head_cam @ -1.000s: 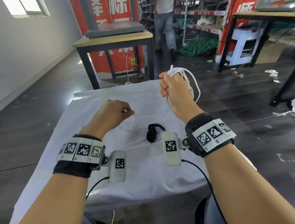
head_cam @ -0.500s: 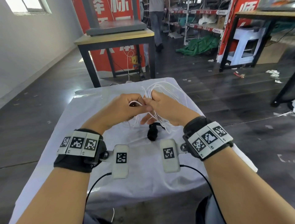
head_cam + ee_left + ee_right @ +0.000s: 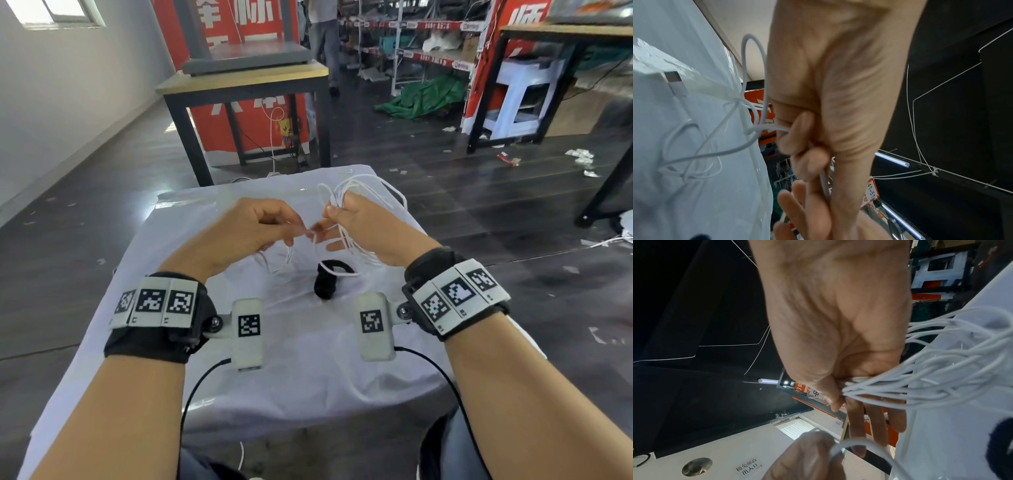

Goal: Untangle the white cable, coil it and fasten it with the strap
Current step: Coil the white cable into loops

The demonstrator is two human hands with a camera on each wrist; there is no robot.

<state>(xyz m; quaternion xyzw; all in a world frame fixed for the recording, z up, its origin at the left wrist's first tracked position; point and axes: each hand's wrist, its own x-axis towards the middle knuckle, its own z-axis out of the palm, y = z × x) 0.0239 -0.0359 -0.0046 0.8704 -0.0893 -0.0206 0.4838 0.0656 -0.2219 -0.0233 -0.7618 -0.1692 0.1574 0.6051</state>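
Note:
My right hand pinches a bundle of several loops of the white cable between thumb and fingers, above the far half of the white-clothed table. In the right wrist view the loops fan out from under the thumb. My left hand pinches one loose strand just left of the right hand. More slack and the cable's plug lie on the cloth. The black strap lies curled on the cloth beneath both hands, untouched.
A wooden-topped table with black legs stands just beyond the cloth. Red banners, shelving and a green tarp fill the back. A person walks far behind. Scraps litter the dark floor at right.
My right hand came down from head height with the coil and met my left hand, which rose from the cloth. The hands now sit slightly apart with a strand between them.

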